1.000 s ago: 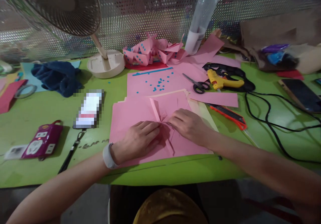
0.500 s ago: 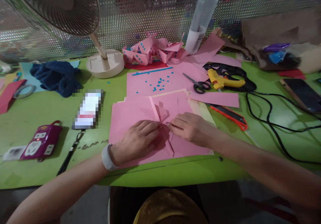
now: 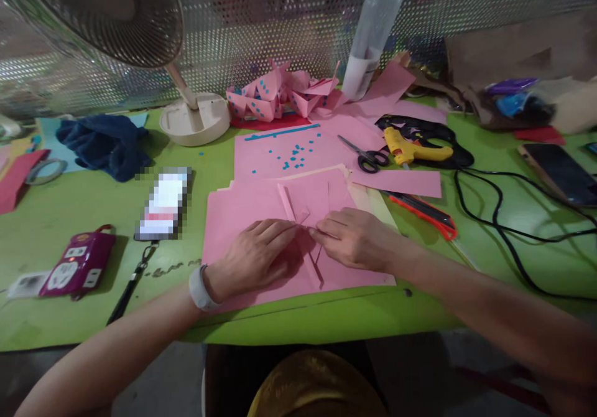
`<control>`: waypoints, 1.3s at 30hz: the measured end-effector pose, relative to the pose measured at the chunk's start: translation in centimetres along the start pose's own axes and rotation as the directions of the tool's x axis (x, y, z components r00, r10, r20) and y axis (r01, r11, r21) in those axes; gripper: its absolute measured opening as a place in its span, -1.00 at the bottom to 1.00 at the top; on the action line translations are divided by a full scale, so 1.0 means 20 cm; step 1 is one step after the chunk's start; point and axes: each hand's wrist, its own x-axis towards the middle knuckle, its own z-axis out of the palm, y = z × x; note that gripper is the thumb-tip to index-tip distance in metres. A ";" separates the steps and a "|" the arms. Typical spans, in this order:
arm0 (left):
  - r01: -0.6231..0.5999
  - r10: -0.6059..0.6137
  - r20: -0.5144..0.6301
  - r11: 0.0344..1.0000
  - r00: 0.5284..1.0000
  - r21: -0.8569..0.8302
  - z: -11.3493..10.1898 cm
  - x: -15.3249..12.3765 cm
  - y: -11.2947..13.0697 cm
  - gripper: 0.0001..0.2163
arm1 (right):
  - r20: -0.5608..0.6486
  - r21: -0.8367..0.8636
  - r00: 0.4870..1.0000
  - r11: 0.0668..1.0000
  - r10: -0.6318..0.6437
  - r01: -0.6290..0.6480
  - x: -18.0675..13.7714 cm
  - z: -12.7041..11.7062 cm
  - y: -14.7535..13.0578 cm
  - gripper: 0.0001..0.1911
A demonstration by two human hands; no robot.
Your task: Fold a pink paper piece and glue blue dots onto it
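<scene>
My left hand and my right hand meet over a stack of pink paper at the table's front. Between them is a folded pink paper piece, with a long narrow strip-like edge running diagonally under my fingers. My left fingertips are closed on it at its middle. Facing them, my right thumb and fingers pinch it from the right. The fold under my fingertips is partly hidden. A small raised pink flap shows just above the fingers.
Behind lie a pink sheet with blue paper bits, scissors and a yellow glue gun. A red utility knife and black cable are at right. A phone, purple power socket and fan base stand left.
The pink flap above my fingers was standing higher and now lies lower and flatter. Both hands stay at nearly the same spot, with a slight shift of the fingers.
</scene>
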 end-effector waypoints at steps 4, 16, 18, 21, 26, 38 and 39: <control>0.029 -0.030 0.085 1.000 0.996 0.007 -0.01 0.02 0.00 -0.56 | 0.025 0.020 1.000 1.000 -0.015 0.015 0.00 -0.01 0.00 -0.83; 0.037 -0.042 0.077 0.998 0.996 0.054 0.01 0.04 0.02 -0.32 | 0.039 0.235 0.983 0.955 0.178 -0.182 0.01 -0.05 0.00 -0.84; 0.038 -0.042 0.072 0.998 0.996 0.059 0.00 0.04 0.02 -0.31 | 0.140 0.427 0.890 0.784 0.434 -0.450 0.03 -0.07 0.00 -0.86; 0.013 -0.021 0.085 0.996 0.996 0.092 0.00 0.04 0.02 -0.32 | 0.580 0.529 0.570 0.263 0.583 -0.807 0.09 -0.08 0.02 -0.78; -0.014 0.003 0.095 0.993 0.995 0.116 0.00 0.04 0.02 -0.33 | 0.862 0.419 0.343 -0.143 0.374 -0.897 0.14 -0.04 0.08 -0.73; 0.018 -0.027 0.098 0.996 0.995 0.092 0.00 0.04 0.02 -0.31 | 0.914 0.357 0.321 -0.114 0.249 -0.927 0.19 -0.01 0.14 -0.76; 0.015 -0.025 0.101 0.995 0.995 0.096 0.00 0.04 0.02 -0.31 | 0.915 0.350 0.318 -0.095 0.249 -0.932 0.19 -0.01 0.14 -0.77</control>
